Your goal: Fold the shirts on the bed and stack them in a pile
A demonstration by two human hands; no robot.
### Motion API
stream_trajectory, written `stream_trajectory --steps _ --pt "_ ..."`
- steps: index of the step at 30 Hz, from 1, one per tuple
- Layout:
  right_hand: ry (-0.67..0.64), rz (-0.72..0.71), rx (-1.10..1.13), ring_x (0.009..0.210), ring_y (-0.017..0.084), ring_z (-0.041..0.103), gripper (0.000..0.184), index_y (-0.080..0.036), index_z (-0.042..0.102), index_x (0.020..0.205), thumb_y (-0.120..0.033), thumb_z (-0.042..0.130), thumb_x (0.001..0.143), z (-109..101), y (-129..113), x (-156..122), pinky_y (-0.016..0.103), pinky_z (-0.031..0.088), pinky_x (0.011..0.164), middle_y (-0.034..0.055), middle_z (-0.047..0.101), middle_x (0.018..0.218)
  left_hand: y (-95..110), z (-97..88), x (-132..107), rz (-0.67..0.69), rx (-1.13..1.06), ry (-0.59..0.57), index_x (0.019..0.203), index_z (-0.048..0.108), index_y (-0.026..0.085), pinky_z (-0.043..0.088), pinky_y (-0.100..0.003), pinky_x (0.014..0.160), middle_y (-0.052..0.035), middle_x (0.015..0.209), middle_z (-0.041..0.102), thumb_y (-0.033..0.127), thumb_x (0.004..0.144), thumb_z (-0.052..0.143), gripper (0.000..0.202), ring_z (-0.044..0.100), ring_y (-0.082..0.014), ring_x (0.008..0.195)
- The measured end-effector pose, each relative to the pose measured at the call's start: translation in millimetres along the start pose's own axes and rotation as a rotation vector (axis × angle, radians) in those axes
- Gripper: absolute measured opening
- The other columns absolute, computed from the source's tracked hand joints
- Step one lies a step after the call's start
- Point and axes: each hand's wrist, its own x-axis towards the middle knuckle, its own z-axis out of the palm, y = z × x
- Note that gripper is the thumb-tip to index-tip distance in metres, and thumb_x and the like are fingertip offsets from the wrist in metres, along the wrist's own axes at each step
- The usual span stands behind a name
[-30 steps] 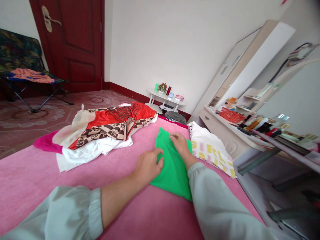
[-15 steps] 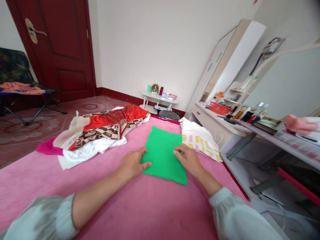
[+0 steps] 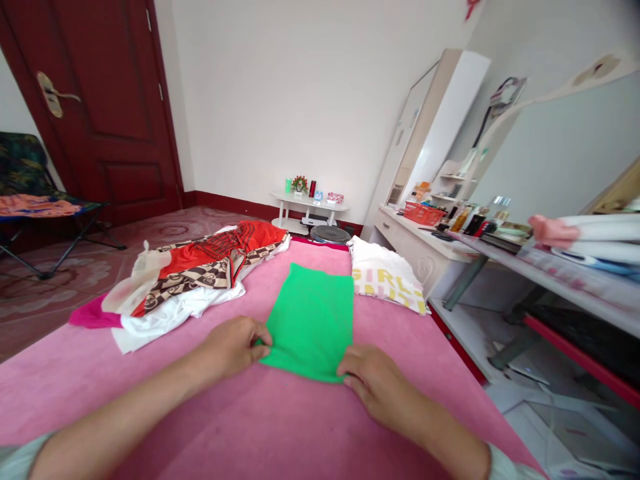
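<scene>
A folded green garment (image 3: 313,317) lies as a flat rectangle on the pink bed cover (image 3: 260,433). My left hand (image 3: 240,345) pinches its near left corner between thumb and fingers. At the near right corner, my right hand (image 3: 367,377) is closed on the cloth in the same way. To the right of the green cloth lies a folded white shirt (image 3: 387,273) with pink and yellow lettering. Left of it is a loose heap of clothes, with a red and brown patterned garment (image 3: 215,257) on top of a white one (image 3: 185,313).
A low white table (image 3: 310,201) with small items stands by the far wall. At right are a dresser (image 3: 425,243) with bottles and a red basket (image 3: 424,213), and a metal-legged table (image 3: 565,287). A folding chair (image 3: 45,203) stands at left before a dark red door (image 3: 105,100).
Both hands have moved from the sides of the green garment to its near corners and grip them. The garment sits slightly nearer and to the left in view; the head view has shifted too.
</scene>
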Motion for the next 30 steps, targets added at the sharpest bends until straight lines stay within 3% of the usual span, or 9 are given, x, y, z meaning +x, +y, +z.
stream_trajectory --steps 3,5,8,10,12,14,20,25,30 --pt "-0.022 0.036 0.100 0.072 0.015 0.058 0.014 -0.022 0.064 0.073 -0.023 0.056 0.084 -2.2 -17.8 7.9 0.025 0.043 0.067 0.0006 0.062 0.074 16.0 -14.8 -10.7 0.013 0.128 -0.061 0.072 0.072 0.028 0.044 -0.026 0.072 0.0008 0.083 0.068 0.033 0.072 0.063 0.011 0.062 -0.0201 0.082" --pt "0.099 0.068 0.163 0.079 0.016 0.060 0.016 -0.022 0.065 0.079 -0.026 0.052 0.087 1.5 -16.3 26.6 0.027 0.045 0.073 0.0021 0.064 0.081 33.1 -14.2 -3.1 0.068 0.207 -0.002 0.076 0.073 0.027 0.045 -0.030 0.081 -0.0025 0.101 0.066 0.033 0.075 0.062 0.012 0.062 -0.0227 0.092" --pt "0.272 0.101 0.163 0.108 0.019 0.055 0.029 -0.020 0.061 0.112 -0.026 0.043 0.090 16.5 9.0 67.0 0.033 0.041 0.095 0.0080 0.062 0.115 54.0 6.2 32.8 0.246 0.159 0.059 0.116 0.063 0.027 0.041 -0.031 0.096 -0.0059 0.130 0.054 0.031 0.083 0.052 0.034 0.056 -0.0219 0.112" --pt "0.233 0.155 0.063 0.127 0.021 0.042 0.042 -0.016 0.049 0.130 -0.029 0.039 0.091 28.5 35.3 92.2 0.038 0.032 0.106 0.0117 0.049 0.136 56.0 26.1 65.8 0.252 0.143 0.099 0.138 0.042 0.018 0.034 -0.033 0.104 -0.0114 0.144 0.040 0.034 0.088 0.046 0.053 0.042 -0.0226 0.129" --pt "0.152 0.232 -0.077 0.137 0.024 0.027 0.051 -0.016 0.040 0.139 -0.037 0.036 0.093 37.3 61.7 110.6 0.044 0.021 0.111 0.0109 0.034 0.147 46.8 43.0 98.7 0.178 0.175 0.123 0.143 0.032 0.012 0.025 -0.039 0.110 -0.0151 0.150 0.028 0.044 0.091 0.038 0.061 0.027 -0.0250 0.137" --pt "0.100 0.302 -0.184 0.140 0.026 0.018 0.056 -0.019 0.034 0.143 -0.047 0.032 0.094 41.0 83.2 122.5 0.049 0.014 0.112 0.0083 0.025 0.152 30.5 52.7 127.1 0.131 0.207 0.137 0.144 0.030 0.015 0.017 -0.044 0.113 -0.0130 0.152 0.023 0.056 0.091 0.030 0.068 0.017 -0.0271 0.141" --pt "0.082 0.370 -0.309 0.141 0.025 0.016 0.066 -0.021 0.029 0.145 -0.060 0.024 0.092 40.3 112.4 146.3 0.045 0.012 0.113 0.0077 0.022 0.153 -12.2 49.2 183.8 0.093 0.256 0.173 0.145 0.029 0.023 0.011 -0.044 0.114 -0.0067 0.155 0.016 0.067 0.089 0.020 0.072 0.012 -0.0267 0.142" --pt "0.113 0.406 -0.341 0.139 0.026 0.021 0.068 -0.016 0.033 0.143 -0.059 0.024 0.092 41.5 120.9 161.8 0.042 0.013 0.112 0.0122 0.029 0.150 -23.4 44.3 208.2 0.005 0.255 0.197 0.145 0.028 0.024 0.012 -0.043 0.113 -0.0062 0.154 0.018 0.063 0.090 0.019 0.069 0.015 -0.0270 0.141" --pt "0.126 0.454 -0.348 0.139 0.025 0.021 0.069 -0.014 0.032 0.144 -0.059 0.024 0.092 42.3 118.3 162.0 0.042 0.011 0.112 0.0132 0.029 0.150 -22.2 43.6 205.1 -0.089 0.261 0.230 0.147 0.022 0.022 0.013 -0.044 0.112 -0.0085 0.155 0.013 0.064 0.090 0.020 0.071 0.014 -0.0288 0.141"
